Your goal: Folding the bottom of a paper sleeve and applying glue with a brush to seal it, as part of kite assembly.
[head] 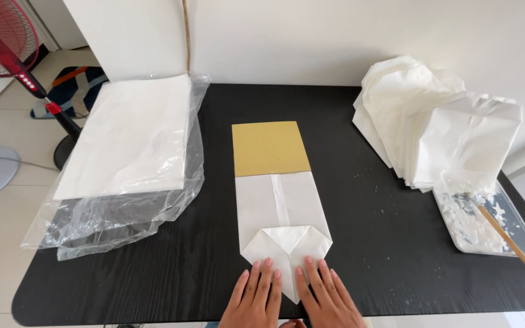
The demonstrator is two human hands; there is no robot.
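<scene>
A white paper bag point(284, 209) lies flat in the middle of the black table point(360, 200), folded around a tan cardboard sheet point(268, 147) that sticks out at its far end. The bag's near end is folded into a pointed flap point(287, 243). My left hand point(255, 297) and my right hand point(326, 296) lie flat side by side at the table's front edge, fingertips pressing on that flap. Neither hand grips anything.
A stack of white paper sheets point(130, 135) in a clear plastic wrap lies at the left. Finished white bags point(439, 124) are piled at the right, beside a clear tray of white paste point(487, 222) with a wooden stick point(511, 246). A red fan point(4, 36) stands on the floor.
</scene>
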